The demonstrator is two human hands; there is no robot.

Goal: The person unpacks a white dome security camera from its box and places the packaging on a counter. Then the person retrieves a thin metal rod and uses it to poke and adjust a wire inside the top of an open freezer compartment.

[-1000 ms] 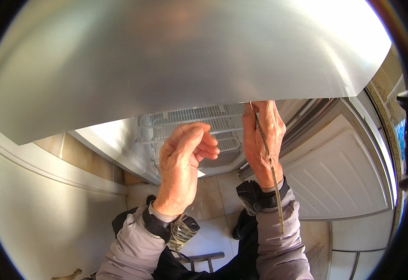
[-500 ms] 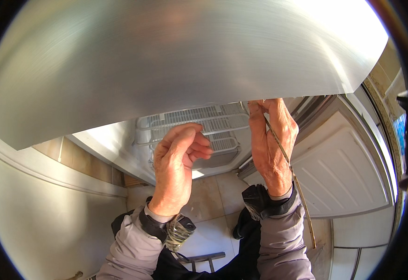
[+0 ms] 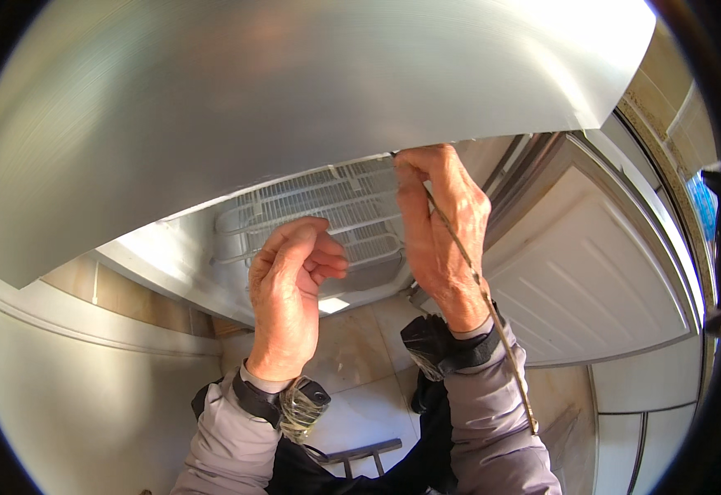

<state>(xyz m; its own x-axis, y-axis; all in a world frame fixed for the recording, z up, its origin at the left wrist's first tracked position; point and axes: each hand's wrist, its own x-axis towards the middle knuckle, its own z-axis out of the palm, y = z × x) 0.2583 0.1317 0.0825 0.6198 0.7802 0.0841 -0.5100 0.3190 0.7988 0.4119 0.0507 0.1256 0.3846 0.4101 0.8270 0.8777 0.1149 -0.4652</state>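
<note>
Strand (image 3: 504,341): long, thin, brownish, slanting over right forearm (image 3: 492,396).
Right hand (image 3: 445,227): pinched narrow on strand, at edge of silver metal panel (image 3: 294,91).
Left hand (image 3: 288,289): cupped, half open, near white wire rack (image 3: 362,216).

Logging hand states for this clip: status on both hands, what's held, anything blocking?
Right hand holding thin brown stick, lower end over the grey sleeve. Left hand loosely curled, nothing visible in it. Silver panel partly blocks view of the grip.

On my feed, bright light (image 3: 364,412) falls on a pale tiled floor (image 3: 352,351); I see tan tiling (image 3: 142,304) at left and white panels (image 3: 647,384) at lower right.
</note>
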